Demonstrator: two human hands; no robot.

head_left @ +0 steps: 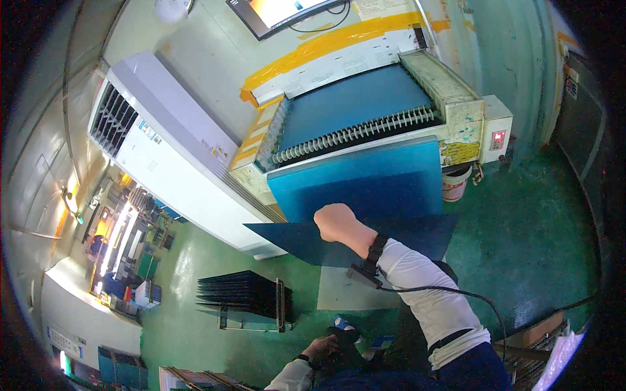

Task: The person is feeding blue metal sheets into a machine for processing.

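My right hand [336, 221] reaches forward, closed at the upper edge of a thin dark blue panel [287, 240]; its fingertips are hidden. The panel lies slanted in front of a machine. Behind it, a larger bright blue panel [358, 173] stands upright against the machine's front. Low down near my legs is my left hand [321, 348], its fingers loosely extended and nothing visible in them. A black device [364, 275] with a cable is strapped to my right wrist.
The machine [463, 98] has a row of white rollers [355, 135] and a blue sheet on top. A rack of dark panels [238, 293] stands on the green floor at left. A white cabinet unit [176, 156] flanks the machine; a bucket [456, 184] sits right.
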